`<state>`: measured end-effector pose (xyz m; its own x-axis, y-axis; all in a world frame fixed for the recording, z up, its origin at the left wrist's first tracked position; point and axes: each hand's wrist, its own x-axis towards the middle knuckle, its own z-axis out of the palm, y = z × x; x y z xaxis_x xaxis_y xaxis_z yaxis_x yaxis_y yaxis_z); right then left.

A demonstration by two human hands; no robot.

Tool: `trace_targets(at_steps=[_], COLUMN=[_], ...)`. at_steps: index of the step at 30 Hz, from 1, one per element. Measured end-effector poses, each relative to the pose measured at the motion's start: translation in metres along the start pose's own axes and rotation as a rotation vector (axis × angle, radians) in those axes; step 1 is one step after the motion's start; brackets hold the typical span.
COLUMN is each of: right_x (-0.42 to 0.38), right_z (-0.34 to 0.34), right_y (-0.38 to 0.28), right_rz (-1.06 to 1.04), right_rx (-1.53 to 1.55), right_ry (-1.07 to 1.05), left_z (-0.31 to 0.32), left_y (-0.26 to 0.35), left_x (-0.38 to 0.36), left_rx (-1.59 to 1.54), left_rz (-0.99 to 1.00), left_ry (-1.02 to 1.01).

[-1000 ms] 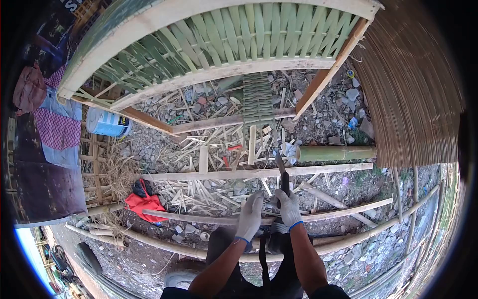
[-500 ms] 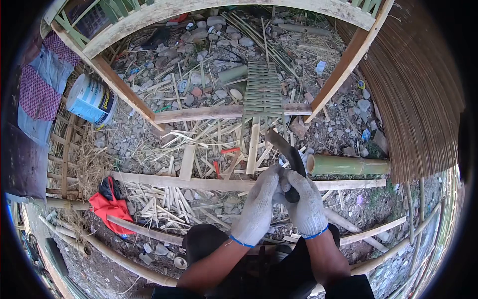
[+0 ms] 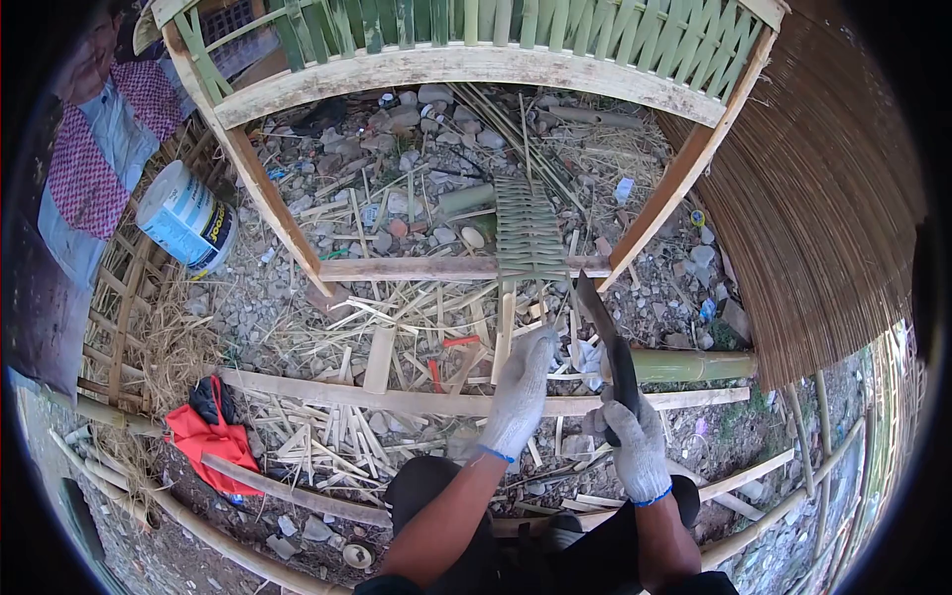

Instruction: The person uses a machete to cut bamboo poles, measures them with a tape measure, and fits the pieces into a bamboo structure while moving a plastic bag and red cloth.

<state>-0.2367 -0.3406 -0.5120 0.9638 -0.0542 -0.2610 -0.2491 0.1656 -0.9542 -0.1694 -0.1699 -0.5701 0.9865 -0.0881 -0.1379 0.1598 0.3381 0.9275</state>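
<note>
Gripping long dark curved-bladed knife (image 3: 623, 369) in closed white-gloved right hand (image 3: 638, 446), above grey stony ground (image 3: 243, 297); aiming blade forward, probably to keep edge off dark-clothed legs (image 3: 424, 488). Holding white-gloved left hand (image 3: 518, 397) near knife, apart; cannot tell finger spread or contents.

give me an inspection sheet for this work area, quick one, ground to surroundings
Surface: stony ground, uneven, strewn with wood strips.
Job's things: knife in the right hand, blade pointing away from the wearer.
Clutter: pale offcuts either side of a long plank; red bag at left.
Hands: both gloved; right closed round the knife's handle; left hand off the knife, its grip unclear.
Cables: nothing seen.
Surroundings: wooden frame ahead, woven strip across its lower rail; bucket left; slatted screen right.
</note>
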Motion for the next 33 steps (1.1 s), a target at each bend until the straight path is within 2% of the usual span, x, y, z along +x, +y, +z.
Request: trace_targets(at_steps=[3, 12, 19, 22, 25, 33], right_x=[0.005, 0.024, 0.026, 0.025, 0.024, 0.02], right_z=[0.001, -0.013, -0.016, -0.01, -0.006, -0.008], right_y=[-0.002, 0.01, 0.015, 0.014, 0.01, 0.005], right_rz=[-0.043, 0.09, 0.189, 0.188, 0.173, 0.178], right_rx=[-0.034, -0.055, -0.061, -0.091, -0.112, -0.073], right_ry=[0.008, 0.207, 0.173, 0.119, 0.042, 0.088], left_z=[-0.003, -0.009, -0.016, -0.016, -0.022, -0.037], left_y=[-0.012, -0.029, -0.028, -0.015, -0.028, -0.027], left_x=[0.013, 0.036, 0.043, 0.037, 0.042, 0.045], left_rx=[-0.079, -0.16, -0.15, -0.195, -0.133, -0.12], left_rz=[0.057, 0.08, 0.063, -0.013, 0.119, 0.091], left_ry=[0.141, 0.135, 0.156, 0.163, 0.194, 0.203])
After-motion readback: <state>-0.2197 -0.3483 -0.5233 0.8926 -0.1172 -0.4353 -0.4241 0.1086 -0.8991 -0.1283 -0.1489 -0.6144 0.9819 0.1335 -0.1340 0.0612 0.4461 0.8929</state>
